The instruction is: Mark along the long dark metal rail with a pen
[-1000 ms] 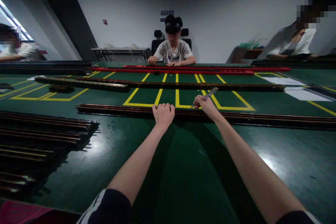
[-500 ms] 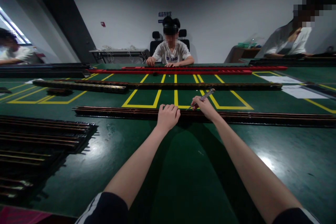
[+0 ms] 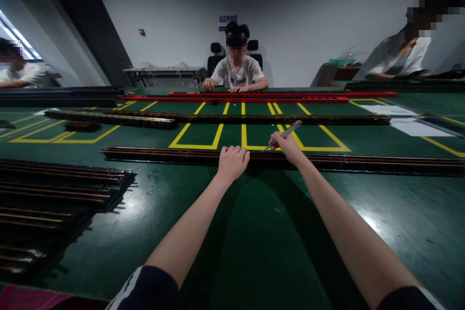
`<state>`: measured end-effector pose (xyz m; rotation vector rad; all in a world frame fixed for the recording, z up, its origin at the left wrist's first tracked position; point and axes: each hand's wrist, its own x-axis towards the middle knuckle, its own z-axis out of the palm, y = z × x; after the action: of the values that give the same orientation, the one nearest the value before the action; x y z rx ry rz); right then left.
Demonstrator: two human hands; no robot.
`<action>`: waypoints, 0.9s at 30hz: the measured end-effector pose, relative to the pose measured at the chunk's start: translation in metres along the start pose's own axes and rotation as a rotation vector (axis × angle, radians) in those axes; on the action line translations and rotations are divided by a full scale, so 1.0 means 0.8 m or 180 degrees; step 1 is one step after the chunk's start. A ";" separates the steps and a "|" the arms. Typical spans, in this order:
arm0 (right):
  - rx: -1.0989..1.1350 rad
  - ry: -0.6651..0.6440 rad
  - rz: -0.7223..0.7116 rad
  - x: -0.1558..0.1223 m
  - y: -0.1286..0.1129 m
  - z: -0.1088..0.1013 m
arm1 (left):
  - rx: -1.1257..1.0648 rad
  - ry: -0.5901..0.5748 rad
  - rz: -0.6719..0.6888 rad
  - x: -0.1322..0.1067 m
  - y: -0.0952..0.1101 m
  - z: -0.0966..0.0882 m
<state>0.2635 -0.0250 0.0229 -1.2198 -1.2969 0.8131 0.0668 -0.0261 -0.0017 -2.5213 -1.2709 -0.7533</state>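
Note:
A long dark strip with copper-coloured lines runs across the green table in front of me. My left hand grips it near the middle, fingers curled over its far side. To the right, my right hand is closed round a screwdriver with a clear handle. Its thin shaft slants down to the left, and the tip is at the strip, just right of my left hand. Whether the tip touches the strip I cannot tell.
Similar dark strips lie stacked at the left, and another long strip lies farther back. Red strips lie before a person seated opposite. Paper sheets are at the right. Two more people sit at the sides.
My right hand has shifted slightly to the right with the screwdriver, its tip moving a little right along the strip. My left hand holds its place.

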 end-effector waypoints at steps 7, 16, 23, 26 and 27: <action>-0.0155 0.0031 -0.0043 -0.002 0.001 -0.013 | -0.0120 0.0006 -0.0001 -0.001 -0.003 0.003; 0.0146 0.0168 0.0070 0.000 0.007 -0.018 | -0.0228 -0.0061 -0.0036 -0.001 -0.003 0.002; 0.0191 0.0402 0.0076 -0.001 0.004 -0.016 | -0.0260 -0.0090 -0.0068 -0.002 -0.004 0.002; 0.0182 0.0389 0.0032 -0.002 0.003 -0.015 | -0.0262 -0.0109 -0.0091 -0.001 -0.003 0.001; 0.0172 0.0376 0.0017 -0.002 0.002 -0.015 | -0.0238 -0.0098 -0.0097 -0.001 -0.002 0.001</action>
<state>0.2751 -0.0287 0.0223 -1.2106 -1.1695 0.7637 0.0653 -0.0252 -0.0027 -2.5874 -1.3176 -0.7858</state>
